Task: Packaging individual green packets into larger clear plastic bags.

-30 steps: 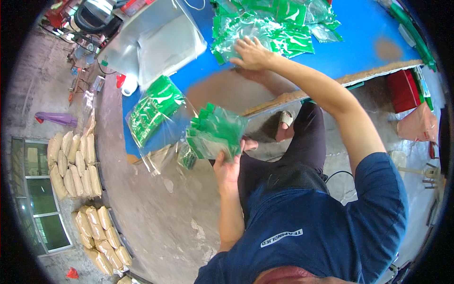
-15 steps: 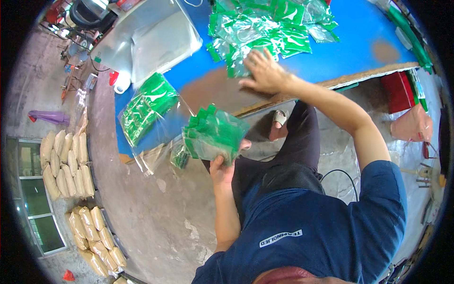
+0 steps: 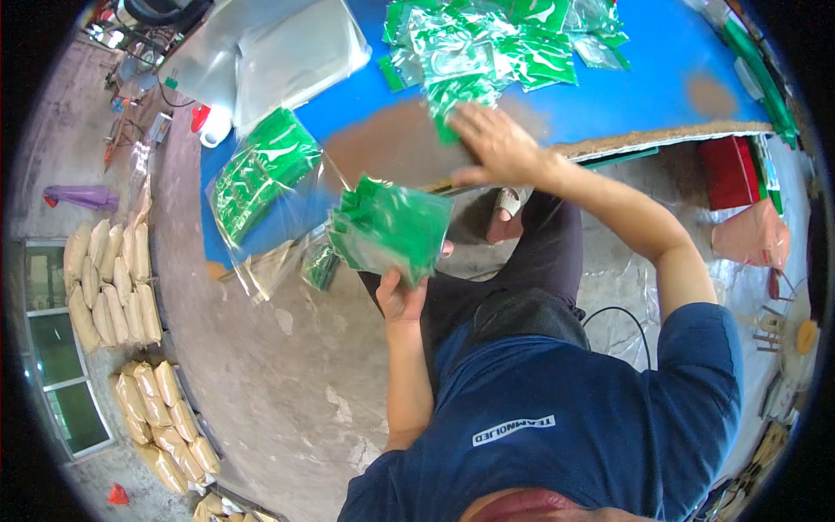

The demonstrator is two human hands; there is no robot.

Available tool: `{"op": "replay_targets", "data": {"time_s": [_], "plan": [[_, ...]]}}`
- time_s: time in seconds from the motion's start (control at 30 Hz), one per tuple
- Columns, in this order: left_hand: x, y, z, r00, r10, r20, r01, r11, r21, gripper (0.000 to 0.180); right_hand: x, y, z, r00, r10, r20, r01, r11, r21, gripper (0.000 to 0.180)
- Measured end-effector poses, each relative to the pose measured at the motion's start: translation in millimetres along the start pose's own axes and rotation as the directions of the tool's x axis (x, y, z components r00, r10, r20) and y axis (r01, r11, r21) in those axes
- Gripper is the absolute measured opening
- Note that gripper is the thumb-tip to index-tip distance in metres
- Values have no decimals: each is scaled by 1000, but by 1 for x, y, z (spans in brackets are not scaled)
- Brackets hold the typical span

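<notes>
A fanned stack of green and clear plastic bags [image 3: 396,228] is in my left hand [image 3: 403,297], whose thumb and fingers close on its lower edge above my lap. My right hand [image 3: 500,150] reaches over the table's near edge, thumb apart and fingers stretched out. Its fingertips lie on a single green bag [image 3: 454,97] at the near side of a loose pile of such bags [image 3: 513,39]. Motion blurs that hand a little. Left of the held stack, a large clear bag of green packets [image 3: 265,170] lies at the table's corner.
The blue table [image 3: 648,83] has a worn brown patch. Clear plastic sheets [image 3: 300,65] lie at its far left, near a white and red bottle [image 3: 211,124]. A small green bundle [image 3: 320,264] hangs by the corner. Filled tan sacks [image 3: 165,418] are stacked leftward; a red box [image 3: 729,172] is under the table.
My right hand has shifted slightly down and right, toward the table's near edge. The stack in my left hand has moved a little up and left in view, along with the whole scene.
</notes>
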State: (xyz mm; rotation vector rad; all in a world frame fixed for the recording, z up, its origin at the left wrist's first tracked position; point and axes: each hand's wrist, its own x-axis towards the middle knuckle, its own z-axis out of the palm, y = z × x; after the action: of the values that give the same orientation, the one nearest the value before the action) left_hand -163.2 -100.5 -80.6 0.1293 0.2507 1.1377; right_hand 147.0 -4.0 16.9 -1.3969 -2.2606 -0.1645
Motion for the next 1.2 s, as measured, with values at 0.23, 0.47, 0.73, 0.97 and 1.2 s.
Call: {"op": "replay_targets", "data": {"time_s": [0.23, 0.47, 0.73, 0.97, 1.2], "plan": [[14, -4, 48, 974, -34, 226, 32, 999, 10, 71, -1, -83, -17, 808, 531, 255, -366, 113, 924, 32], [20, -5, 26, 994, 17, 109, -25, 997, 72, 70, 58, -12, -13, 898, 352, 263, -438, 765, 473, 51], [-4, -3, 44, 996, 86, 38, -93, 959, 268, 86, 15, -20, 8, 935, -289, 204, 179, 884, 432, 61], [19, -11, 35, 1000, 9, 26, -15, 976, 217, 72, 18, -71, 8, 874, 402, 271, -441, 424, 791, 64], [2, -17, 75, 994, 100, 41, -108, 908, 405, 70, 23, -94, -44, 812, 84, 578, -522, 547, 654, 118]]}}
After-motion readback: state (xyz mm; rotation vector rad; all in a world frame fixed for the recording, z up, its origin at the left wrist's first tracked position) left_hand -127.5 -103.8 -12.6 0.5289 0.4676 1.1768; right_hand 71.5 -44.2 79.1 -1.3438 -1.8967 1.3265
